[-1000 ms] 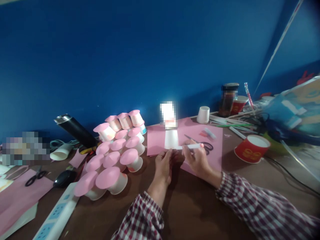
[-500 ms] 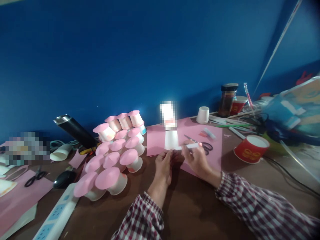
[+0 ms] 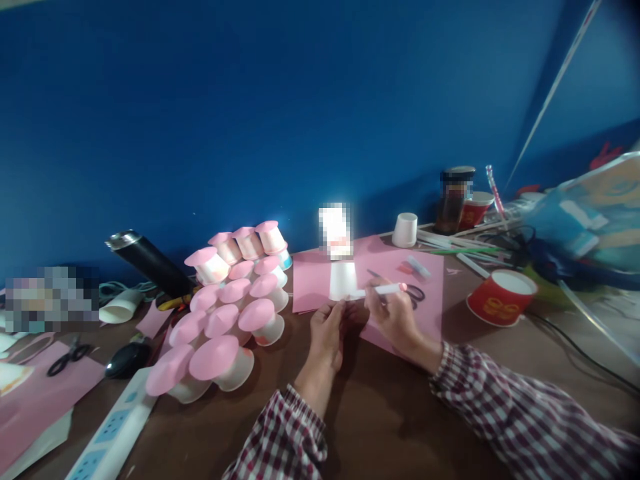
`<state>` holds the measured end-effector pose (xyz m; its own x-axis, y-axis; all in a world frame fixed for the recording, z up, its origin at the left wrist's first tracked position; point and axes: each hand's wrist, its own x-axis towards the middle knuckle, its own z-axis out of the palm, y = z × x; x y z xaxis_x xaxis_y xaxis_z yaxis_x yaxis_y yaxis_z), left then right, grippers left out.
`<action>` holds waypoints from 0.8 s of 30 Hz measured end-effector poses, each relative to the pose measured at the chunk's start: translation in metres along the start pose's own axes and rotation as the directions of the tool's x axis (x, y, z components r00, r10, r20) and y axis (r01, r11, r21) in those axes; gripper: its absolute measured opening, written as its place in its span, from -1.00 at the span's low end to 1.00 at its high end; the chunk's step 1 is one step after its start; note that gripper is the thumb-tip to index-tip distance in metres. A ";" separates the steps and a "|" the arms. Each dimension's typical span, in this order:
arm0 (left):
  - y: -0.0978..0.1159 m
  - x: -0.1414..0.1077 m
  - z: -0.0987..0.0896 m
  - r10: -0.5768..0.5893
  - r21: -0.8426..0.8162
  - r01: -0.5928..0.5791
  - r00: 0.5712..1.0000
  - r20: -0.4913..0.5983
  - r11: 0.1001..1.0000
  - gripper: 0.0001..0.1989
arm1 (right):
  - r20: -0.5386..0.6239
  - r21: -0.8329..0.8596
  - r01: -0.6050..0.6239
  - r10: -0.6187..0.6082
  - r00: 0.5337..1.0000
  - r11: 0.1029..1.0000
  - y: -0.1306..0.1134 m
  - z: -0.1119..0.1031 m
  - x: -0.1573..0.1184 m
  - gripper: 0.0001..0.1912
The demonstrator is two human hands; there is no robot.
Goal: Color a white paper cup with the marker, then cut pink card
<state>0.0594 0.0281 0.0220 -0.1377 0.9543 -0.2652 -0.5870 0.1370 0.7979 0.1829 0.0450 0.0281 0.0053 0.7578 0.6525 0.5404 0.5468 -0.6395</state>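
A white paper cup (image 3: 343, 279), wide end toward me, is pinched at its near rim by my left hand (image 3: 327, 328). Between the closed fingers of my right hand (image 3: 395, 319) is a white marker pen (image 3: 384, 290), its tip end touching or nearly touching the cup near that rim. Beneath and behind them lie pink paper sheets (image 3: 313, 277). A pair of scissors (image 3: 415, 293) rests on the paper, partly hidden by my right hand. To the left, several upturned paper cups (image 3: 235, 370) wear pink paper cones (image 3: 214, 357).
A red paper bowl (image 3: 500, 299) sits at the right. Farther back are another white cup (image 3: 405, 230), a dark jar (image 3: 454, 200) and loose straws. At the left are a black flask (image 3: 150, 263), a computer mouse (image 3: 129, 360) and a power strip (image 3: 113, 427). A blue wall (image 3: 300, 100) rises behind.
The marker pen has tilted slightly, its rear end a little higher and farther right. My left hand and the cup stay nearly in place.
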 end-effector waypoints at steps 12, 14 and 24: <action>-0.002 0.003 -0.005 0.010 -0.014 -0.010 1.000 -0.010 1.000 -0.76 | 0.050 -0.016 0.004 -0.003 0.999 1.000 -0.001 0.000 0.001 -0.72; -0.001 0.003 -0.004 0.009 -0.012 -0.009 1.000 -0.003 1.000 -0.76 | 0.034 -0.022 0.009 -0.008 0.999 1.000 0.000 0.000 0.001 -0.73; 0.000 0.000 -0.003 -0.002 -0.035 0.003 1.000 0.009 0.999 -0.76 | 0.001 -0.027 -0.021 0.021 1.000 0.999 0.003 0.000 0.002 -0.73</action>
<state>0.0571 0.0276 0.0208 -0.1289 0.9564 -0.2621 -0.6149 0.1303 0.7778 0.1847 0.0475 0.0278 0.0159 0.7695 0.6385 0.5626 0.5210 -0.6419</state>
